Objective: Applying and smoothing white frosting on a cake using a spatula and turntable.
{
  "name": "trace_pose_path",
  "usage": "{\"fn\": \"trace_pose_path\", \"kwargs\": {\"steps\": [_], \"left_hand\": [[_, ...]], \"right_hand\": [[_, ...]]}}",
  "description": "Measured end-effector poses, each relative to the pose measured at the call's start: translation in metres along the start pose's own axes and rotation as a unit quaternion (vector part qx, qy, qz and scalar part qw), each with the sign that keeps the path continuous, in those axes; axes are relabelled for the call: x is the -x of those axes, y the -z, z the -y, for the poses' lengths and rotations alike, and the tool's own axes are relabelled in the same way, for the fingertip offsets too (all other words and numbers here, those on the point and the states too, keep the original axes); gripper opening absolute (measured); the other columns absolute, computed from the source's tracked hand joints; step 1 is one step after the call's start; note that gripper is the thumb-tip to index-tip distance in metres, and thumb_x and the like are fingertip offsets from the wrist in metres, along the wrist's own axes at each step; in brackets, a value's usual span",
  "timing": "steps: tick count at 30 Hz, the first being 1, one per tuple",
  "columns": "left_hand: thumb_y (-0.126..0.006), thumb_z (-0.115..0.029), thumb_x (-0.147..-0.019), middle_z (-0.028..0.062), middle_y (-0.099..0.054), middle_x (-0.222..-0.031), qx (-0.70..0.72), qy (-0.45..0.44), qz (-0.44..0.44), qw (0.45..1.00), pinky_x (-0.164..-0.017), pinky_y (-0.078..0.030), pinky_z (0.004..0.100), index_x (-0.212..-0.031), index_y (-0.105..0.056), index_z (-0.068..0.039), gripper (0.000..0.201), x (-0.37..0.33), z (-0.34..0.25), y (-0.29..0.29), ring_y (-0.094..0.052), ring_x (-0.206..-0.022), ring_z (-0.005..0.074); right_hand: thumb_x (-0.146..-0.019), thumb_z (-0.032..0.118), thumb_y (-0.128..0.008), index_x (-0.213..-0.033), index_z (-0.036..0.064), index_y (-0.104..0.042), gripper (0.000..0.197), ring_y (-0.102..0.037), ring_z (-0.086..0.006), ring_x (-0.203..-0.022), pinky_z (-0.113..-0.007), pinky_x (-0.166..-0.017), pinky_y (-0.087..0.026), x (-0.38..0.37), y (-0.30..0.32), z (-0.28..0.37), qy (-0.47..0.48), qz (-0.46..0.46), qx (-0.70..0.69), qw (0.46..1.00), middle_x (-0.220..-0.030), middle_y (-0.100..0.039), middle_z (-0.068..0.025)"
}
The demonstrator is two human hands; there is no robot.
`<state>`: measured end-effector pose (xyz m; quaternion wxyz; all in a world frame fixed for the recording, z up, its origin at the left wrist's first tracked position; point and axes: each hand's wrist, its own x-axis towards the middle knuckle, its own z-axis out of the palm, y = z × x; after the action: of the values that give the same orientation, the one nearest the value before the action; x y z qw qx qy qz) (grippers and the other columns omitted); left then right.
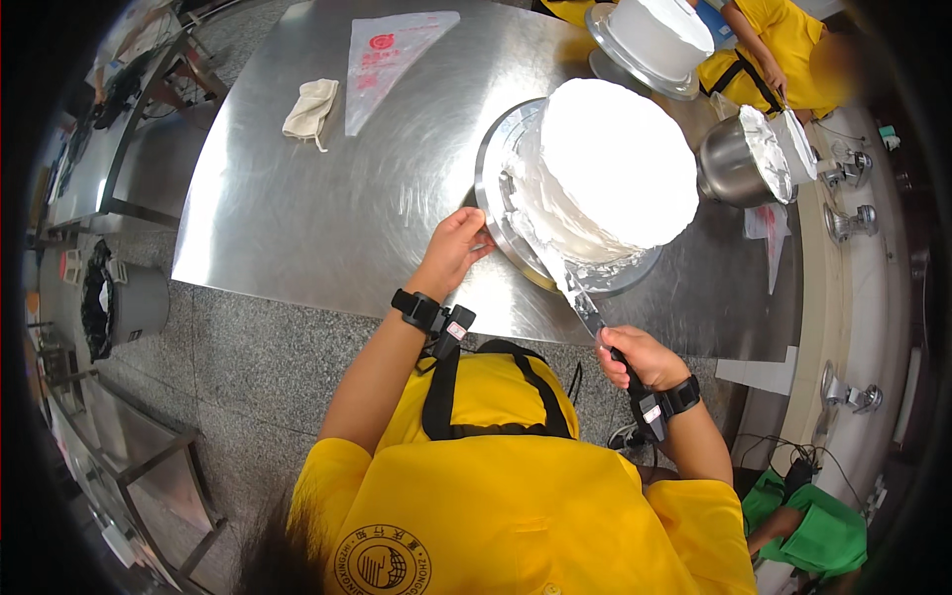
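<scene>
Cream-coated cake point(620, 164) sits on the metal turntable point(487, 178) on the tabletop point(268, 218), ahead of my right hand point(643, 359) and ahead-right of my left hand point(456, 256). Right hand grasps the spatula point(589, 314) by its dark handle, long axis slanting forward-left so the creamy blade reaches the cake's near-left base, blade contact hard to tell. Left hand has its fingertips at the turntable's left rim, can't tell if pinching or just resting; of my 2 hands it's nearer that rim, right hand standing off the near edge.
</scene>
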<state>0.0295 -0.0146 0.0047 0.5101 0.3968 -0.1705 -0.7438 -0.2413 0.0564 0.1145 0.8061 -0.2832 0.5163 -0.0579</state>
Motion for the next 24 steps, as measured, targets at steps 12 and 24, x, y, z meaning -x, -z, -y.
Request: {"fn": "trace_pose_path", "kwargs": {"steps": [12,24], "left_hand": [[-0.044,-0.023,-0.089,-0.0003,-0.054,-0.093,-0.013,-0.002,0.024,1.0,-0.08,-0.041,0.0304,-0.095,-0.05,-0.01,0.016,-0.003,0.003,0.009,-0.05,-0.083,0.0117],[-0.047,-0.022,-0.087,-0.0004,-0.053,-0.083,0.001,-0.003,-0.006,1.0,-0.076,-0.043,0.0289,-0.088,-0.05,-0.009,0.013,-0.003,-0.001,0.002,-0.049,-0.074,0.0101]], "right_hand": [[-0.088,0.037,-0.04,-0.062,0.0091,-0.04,0.038,-0.031,-0.0084,-0.034,-0.022,-0.033,-0.025,0.022,0.013,-0.013,-0.048,0.065,-0.045,0.996,-0.045,-0.034,0.0019],[-0.089,0.041,-0.036,-0.063,0.0116,-0.037,0.039,-0.029,-0.0081,-0.033,-0.022,-0.031,-0.023,-0.015,0.024,-0.018,-0.049,0.11,-0.124,0.985,-0.045,-0.032,0.0032]]}}
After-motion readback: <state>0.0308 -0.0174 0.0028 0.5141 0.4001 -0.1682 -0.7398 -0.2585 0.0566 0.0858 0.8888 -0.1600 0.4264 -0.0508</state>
